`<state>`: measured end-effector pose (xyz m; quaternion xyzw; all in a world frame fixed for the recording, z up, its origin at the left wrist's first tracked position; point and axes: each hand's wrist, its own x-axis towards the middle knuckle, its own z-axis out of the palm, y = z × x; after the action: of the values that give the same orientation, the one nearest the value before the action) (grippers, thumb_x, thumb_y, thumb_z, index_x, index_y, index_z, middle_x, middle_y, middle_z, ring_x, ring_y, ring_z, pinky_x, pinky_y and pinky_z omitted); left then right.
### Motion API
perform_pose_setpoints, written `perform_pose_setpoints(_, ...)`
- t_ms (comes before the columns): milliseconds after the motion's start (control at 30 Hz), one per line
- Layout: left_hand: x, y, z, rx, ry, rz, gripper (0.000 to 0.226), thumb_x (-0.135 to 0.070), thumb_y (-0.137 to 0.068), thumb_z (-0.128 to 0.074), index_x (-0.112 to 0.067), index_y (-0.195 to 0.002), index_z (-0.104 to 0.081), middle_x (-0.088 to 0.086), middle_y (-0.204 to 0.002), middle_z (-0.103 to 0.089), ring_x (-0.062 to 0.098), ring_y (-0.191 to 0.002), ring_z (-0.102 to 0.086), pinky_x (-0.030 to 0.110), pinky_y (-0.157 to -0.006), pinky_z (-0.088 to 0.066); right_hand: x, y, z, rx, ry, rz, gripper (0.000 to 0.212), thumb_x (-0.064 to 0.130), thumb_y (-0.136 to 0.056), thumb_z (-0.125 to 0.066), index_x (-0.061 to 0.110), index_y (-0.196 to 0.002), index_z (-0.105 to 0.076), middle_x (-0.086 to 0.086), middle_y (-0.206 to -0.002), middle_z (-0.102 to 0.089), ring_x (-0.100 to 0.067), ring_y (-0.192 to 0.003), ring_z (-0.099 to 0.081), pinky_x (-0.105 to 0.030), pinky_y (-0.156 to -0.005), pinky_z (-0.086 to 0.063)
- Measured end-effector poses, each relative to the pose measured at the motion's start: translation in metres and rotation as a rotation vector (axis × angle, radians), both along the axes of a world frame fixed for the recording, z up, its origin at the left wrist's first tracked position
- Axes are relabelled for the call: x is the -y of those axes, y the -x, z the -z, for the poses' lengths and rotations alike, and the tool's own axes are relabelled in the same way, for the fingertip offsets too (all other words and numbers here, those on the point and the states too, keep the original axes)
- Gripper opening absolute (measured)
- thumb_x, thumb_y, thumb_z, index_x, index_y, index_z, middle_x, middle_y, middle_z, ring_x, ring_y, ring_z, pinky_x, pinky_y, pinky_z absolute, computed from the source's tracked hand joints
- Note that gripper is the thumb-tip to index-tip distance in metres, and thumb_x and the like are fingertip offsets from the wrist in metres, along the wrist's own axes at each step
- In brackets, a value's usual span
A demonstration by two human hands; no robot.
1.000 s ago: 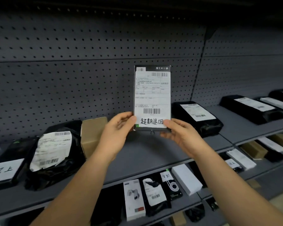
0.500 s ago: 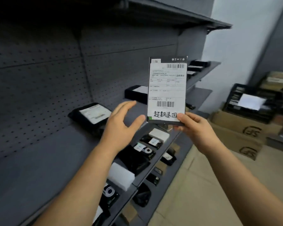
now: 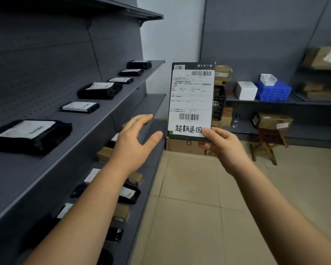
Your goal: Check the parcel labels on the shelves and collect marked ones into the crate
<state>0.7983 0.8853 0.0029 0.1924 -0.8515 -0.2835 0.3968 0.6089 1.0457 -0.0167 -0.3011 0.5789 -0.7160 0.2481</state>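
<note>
1. Grey pegboard shelving [image 3: 107, 111] runs along the left of a storeroom with a tiled floor; black-wrapped parcels [image 3: 30, 135] with white labels lie spaced along it, and smaller boxes sit on the lower tiers.
2. At the far wall, cardboard boxes, a blue bin [image 3: 273, 91] and a dark slatted crate [image 3: 219, 104] stand on or beside a low shelf; the crate is partly hidden behind the held parcel.
3. The right hand [image 3: 223, 148] pinches the flat dark parcel [image 3: 191, 101] by its lower right corner, holding it upright in mid-air, label facing the camera. Large handwritten characters fill the label's bottom edge, so I judge it a marked one.
4. The left hand [image 3: 134, 142] hovers just left of the parcel, fingers spread and relaxed, touching nothing.
5. The step in hand looks like carrying: checking done, parcel off the shelf.
6. Next, it calls for walking to the crate and lowering the parcel in flat.
</note>
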Motion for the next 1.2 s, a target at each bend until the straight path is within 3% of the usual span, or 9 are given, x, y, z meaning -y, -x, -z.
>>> perform_pose_setpoints(200,0.085,0.096,0.025,0.034,-0.006,0.03,0.047,-0.041,-0.09,-0.064,-0.023,-0.133,-0.055,-0.015,-0.131,-0.05,-0.002,-0.121,-0.046,0.008,-0.1,-0.031,0.072,0.09,0.019,0.011,-0.028,0.046,0.019,0.02,-0.091,-0.064,0.009,-0.104,-0.072,-0.008,-0.107,-0.075,-0.018,-0.099,-0.069,-0.026,-0.079,-0.056)
perform_pose_setpoints(333,0.15,0.173,0.035,0.019,-0.048,0.075,0.05,-0.045,-0.088,-0.063,-0.025,-0.133,-0.055,-0.013,-0.133,-0.051,0.004,-0.123,-0.047,0.029,-0.105,-0.041,0.126,0.154,0.025,0.023,-0.06,0.098,0.021,0.019,-0.092,-0.063,0.005,-0.106,-0.071,-0.01,-0.109,-0.074,-0.026,-0.104,-0.068,-0.033,-0.088,-0.057)
perform_pose_setpoints(433,0.188,0.236,0.029,0.019,-0.04,0.148,0.055,-0.052,-0.085,-0.059,-0.024,-0.132,-0.055,-0.016,-0.13,-0.05,-0.002,-0.12,-0.046,0.023,-0.105,-0.038,0.156,0.204,0.017,0.063,-0.063,0.156,0.027,0.024,-0.088,-0.066,0.004,-0.106,-0.071,-0.012,-0.11,-0.073,-0.031,-0.11,-0.066,-0.038,-0.093,-0.055)
perform_pose_setpoints(533,0.218,0.303,0.022,0.043,-0.043,0.219,0.049,-0.04,-0.089,-0.066,-0.022,-0.133,-0.055,-0.016,-0.13,-0.048,-0.007,-0.115,-0.043,0.02,-0.103,-0.036,0.175,0.259,0.011,0.068,-0.064,0.214,0.027,0.023,-0.088,-0.065,0.003,-0.106,-0.07,-0.011,-0.109,-0.074,-0.028,-0.107,-0.067,-0.036,-0.091,-0.057)
perform_pose_setpoints(667,0.246,0.374,0.035,0.083,-0.055,0.286,0.052,-0.051,-0.087,-0.062,-0.027,-0.133,-0.055,-0.012,-0.136,-0.051,0.003,-0.124,-0.047,0.016,-0.103,-0.039,0.19,0.322,0.017,0.067,-0.091,0.265,0.026,0.02,-0.093,-0.062,0.002,-0.11,-0.069,-0.007,-0.106,-0.075,-0.019,-0.098,-0.07,-0.029,-0.085,-0.058)
perform_pose_setpoints(733,0.261,0.416,0.044,0.11,-0.064,0.303,0.054,-0.055,-0.086,-0.059,-0.028,-0.133,-0.055,-0.012,-0.137,-0.05,0.004,-0.127,-0.046,0.025,-0.108,-0.039,0.201,0.36,0.026,0.069,-0.099,0.276,0.026,0.021,-0.093,-0.062,0.002,-0.11,-0.069,-0.006,-0.105,-0.075,-0.015,-0.094,-0.07,-0.028,-0.084,-0.058)
perform_pose_setpoints(833,0.281,0.48,0.05,0.125,-0.075,0.299,0.048,-0.043,-0.09,-0.063,-0.029,-0.135,-0.053,-0.014,-0.139,-0.048,0.003,-0.127,-0.044,0.03,-0.111,-0.037,0.218,0.421,0.038,0.073,-0.109,0.28,0.024,0.019,-0.093,-0.063,0.003,-0.109,-0.07,-0.006,-0.104,-0.075,-0.013,-0.09,-0.071,-0.024,-0.078,-0.058)
perform_pose_setpoints(1033,0.322,0.612,0.046,0.163,-0.063,0.269,0.048,-0.039,-0.091,-0.062,-0.028,-0.137,-0.051,-0.017,-0.139,-0.045,-0.003,-0.127,-0.038,0.021,-0.108,-0.029,0.261,0.556,0.048,0.1,-0.128,0.265,0.019,0.02,-0.091,-0.065,0.005,-0.101,-0.071,-0.005,-0.095,-0.076,-0.013,-0.083,-0.07,-0.024,-0.076,-0.058)
perform_pose_setpoints(1200,0.364,0.692,0.05,0.159,-0.061,0.21,0.049,-0.037,-0.091,-0.063,-0.026,-0.137,-0.052,-0.017,-0.138,-0.045,-0.004,-0.126,-0.04,0.021,-0.108,-0.031,0.308,0.65,0.054,0.091,-0.196,0.192,0.025,0.027,-0.089,-0.067,0.009,-0.105,-0.071,-0.006,-0.103,-0.076,-0.021,-0.094,-0.071,-0.031,-0.088,-0.058)
